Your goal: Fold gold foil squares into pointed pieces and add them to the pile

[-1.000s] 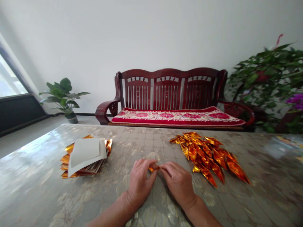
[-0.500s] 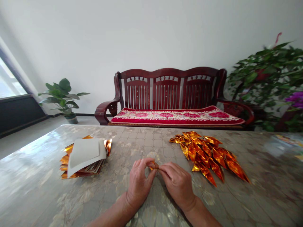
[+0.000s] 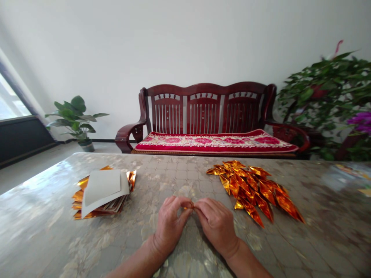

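Near the table's middle, my left hand [image 3: 173,220] pinches a small piece of orange foil paper [image 3: 189,207] between thumb and forefinger. My right hand [image 3: 216,224] pinches the same piece from the other side, and the fingertips of both hands meet there. Most of the foil is hidden by the fingers. To the right lies a pile of folded, pointed orange foil pieces [image 3: 251,187]. A stack of flat sheets [image 3: 106,189], pale on top with orange foil edges showing, lies to the left.
The patterned table [image 3: 162,173] fills the foreground. A clear plastic bag [image 3: 344,175] lies at its right edge. Behind stands a dark red wooden bench [image 3: 203,112] with a red and white cover, between a potted plant [image 3: 78,116] and leafy plants [image 3: 327,92].
My left fingers have closed down over the foil, so less of it shows. Both hands stay in nearly the same place. The view has shifted very slightly.
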The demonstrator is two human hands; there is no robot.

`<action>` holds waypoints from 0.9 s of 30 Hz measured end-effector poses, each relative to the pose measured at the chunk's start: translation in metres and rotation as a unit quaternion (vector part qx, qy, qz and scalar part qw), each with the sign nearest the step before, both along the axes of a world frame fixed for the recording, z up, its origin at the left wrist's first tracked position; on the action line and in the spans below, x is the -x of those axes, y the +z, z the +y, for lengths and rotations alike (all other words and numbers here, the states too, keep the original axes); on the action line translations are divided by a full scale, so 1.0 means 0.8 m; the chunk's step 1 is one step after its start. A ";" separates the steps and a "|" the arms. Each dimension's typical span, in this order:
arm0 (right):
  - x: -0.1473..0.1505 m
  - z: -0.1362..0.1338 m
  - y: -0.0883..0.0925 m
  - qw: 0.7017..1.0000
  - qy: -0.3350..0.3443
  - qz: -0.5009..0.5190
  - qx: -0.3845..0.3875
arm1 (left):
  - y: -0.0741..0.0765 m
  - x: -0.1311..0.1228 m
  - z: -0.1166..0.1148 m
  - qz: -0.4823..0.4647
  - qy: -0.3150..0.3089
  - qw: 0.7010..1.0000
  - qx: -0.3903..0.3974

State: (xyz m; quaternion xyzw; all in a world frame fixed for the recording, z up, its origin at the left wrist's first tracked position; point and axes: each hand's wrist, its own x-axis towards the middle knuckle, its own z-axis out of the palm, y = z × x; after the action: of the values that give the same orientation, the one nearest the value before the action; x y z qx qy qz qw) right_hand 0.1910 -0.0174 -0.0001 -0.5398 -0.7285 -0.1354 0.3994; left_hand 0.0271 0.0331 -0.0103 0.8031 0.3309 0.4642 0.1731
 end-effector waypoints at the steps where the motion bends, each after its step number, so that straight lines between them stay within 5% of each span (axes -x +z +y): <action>1: 0.000 0.000 0.001 1.000 -0.003 -0.007 -0.002 | 0.001 0.001 0.000 0.008 -0.003 1.000 -0.010; 9: -0.002 0.002 0.001 0.999 0.014 -0.021 -0.034 | 0.013 0.003 -0.001 0.043 -0.015 0.995 -0.085; 27: 0.001 0.003 0.004 0.999 0.033 -0.001 -0.028 | 0.023 0.000 -0.009 0.068 0.016 0.991 -0.118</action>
State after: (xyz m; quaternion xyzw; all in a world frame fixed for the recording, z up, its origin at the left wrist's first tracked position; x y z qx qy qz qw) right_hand 0.1902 -0.0153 0.0029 -0.5042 -0.7422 -0.1426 0.4178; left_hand 0.0273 0.0256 0.0083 0.8421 0.2980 0.4470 0.0470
